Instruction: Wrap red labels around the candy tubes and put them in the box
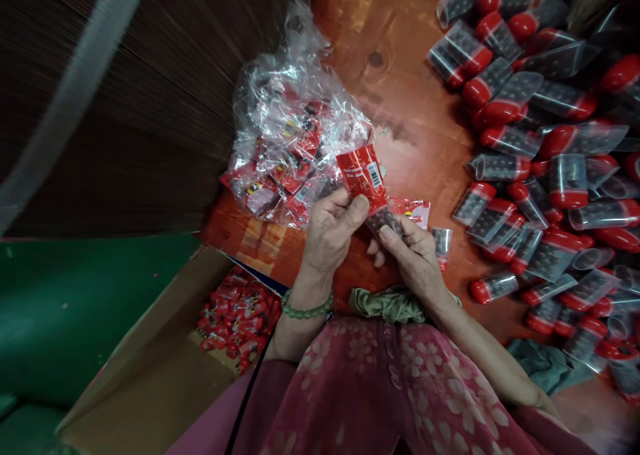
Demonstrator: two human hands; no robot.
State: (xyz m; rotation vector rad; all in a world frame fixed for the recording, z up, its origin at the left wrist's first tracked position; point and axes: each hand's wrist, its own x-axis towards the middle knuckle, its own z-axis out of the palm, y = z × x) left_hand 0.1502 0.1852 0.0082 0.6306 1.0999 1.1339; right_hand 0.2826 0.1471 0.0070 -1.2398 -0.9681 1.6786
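A red printed card with a white barcode [364, 173] stands up between my hands. My left hand [334, 227] is closed on its lower left edge, thumb in front. Just below the card is a clear pack of small dark balls [384, 223], pinched by my right hand [414, 251] with the thumb on top. Whether card and pack are joined, I cannot tell. Behind my right fingers lies another red and white card [419, 211]. A small clear pack with a red end [442, 245] rests on the table beside that hand.
A clear plastic bag of red cards [300, 128] lies beyond my left hand. Many clear, red-capped tubes of dark balls [515, 141] are heaped at right. A cardboard box [150, 368] at lower left holds red packets [237, 315]. A green cloth [387, 304] lies at the table's near edge.
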